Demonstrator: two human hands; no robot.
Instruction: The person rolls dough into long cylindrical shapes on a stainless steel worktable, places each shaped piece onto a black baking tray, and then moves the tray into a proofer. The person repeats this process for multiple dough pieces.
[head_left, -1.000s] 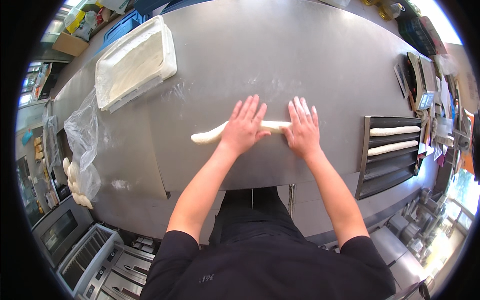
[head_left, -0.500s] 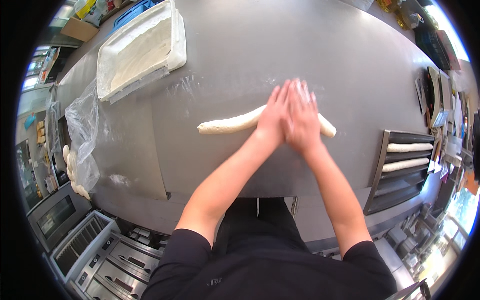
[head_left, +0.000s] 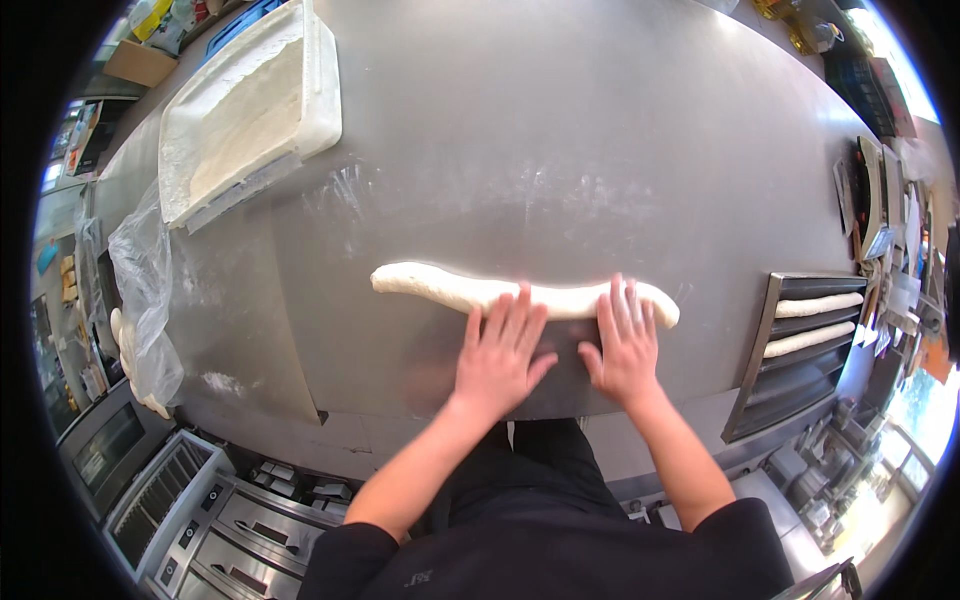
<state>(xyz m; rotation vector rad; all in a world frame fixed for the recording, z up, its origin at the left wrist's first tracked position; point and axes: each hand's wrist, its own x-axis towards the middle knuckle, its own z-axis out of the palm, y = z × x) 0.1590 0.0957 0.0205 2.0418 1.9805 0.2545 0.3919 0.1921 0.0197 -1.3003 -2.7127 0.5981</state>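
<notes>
A long, pale roll of dough lies crosswise on the steel worktable, slightly bent, its left end higher up the table than its right. My left hand is flat with fingers apart, its fingertips touching the near side of the dough around the middle. Close to the right end, my right hand rests its outstretched fingers over the dough. Neither hand grips it. Streaks of flour mark the table beyond the dough.
A white tub of flour stands at the far left, with clear plastic sheeting partly over more dough pieces below it. On the right sits a dark channelled baking tray holding two dough rolls. The steel table stretches away in front.
My hands have come apart from one another and moved back toward me. The dough roll has shifted nearer, and its middle is now exposed between them. More flour streaks show beyond it.
</notes>
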